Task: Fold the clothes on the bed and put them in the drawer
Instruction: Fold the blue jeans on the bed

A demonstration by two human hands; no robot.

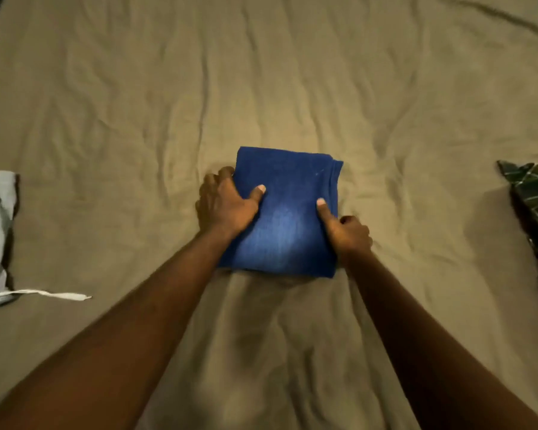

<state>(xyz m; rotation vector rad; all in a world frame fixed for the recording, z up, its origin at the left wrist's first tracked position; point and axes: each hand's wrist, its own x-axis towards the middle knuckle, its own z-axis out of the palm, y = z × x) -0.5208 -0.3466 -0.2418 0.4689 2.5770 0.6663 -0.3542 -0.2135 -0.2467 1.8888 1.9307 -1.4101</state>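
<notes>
The folded blue garment [288,212] lies on the bed [261,88], left hand [227,206] at its 9 o'clock, right hand [348,234] at 3 o'clock, each grip pinching an edge thumb-on-top, probably to lift it intact.

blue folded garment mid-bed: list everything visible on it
The blue garment is folded into a compact, roughly square stack of royal-blue, knit-looking fabric, with a stitched hem showing along its right edge. It lies flat on the wrinkled tan bed sheet. The left hand grips its left edge, thumb on top; the right hand grips its right edge likewise. Light glare pales its near half.
</notes>
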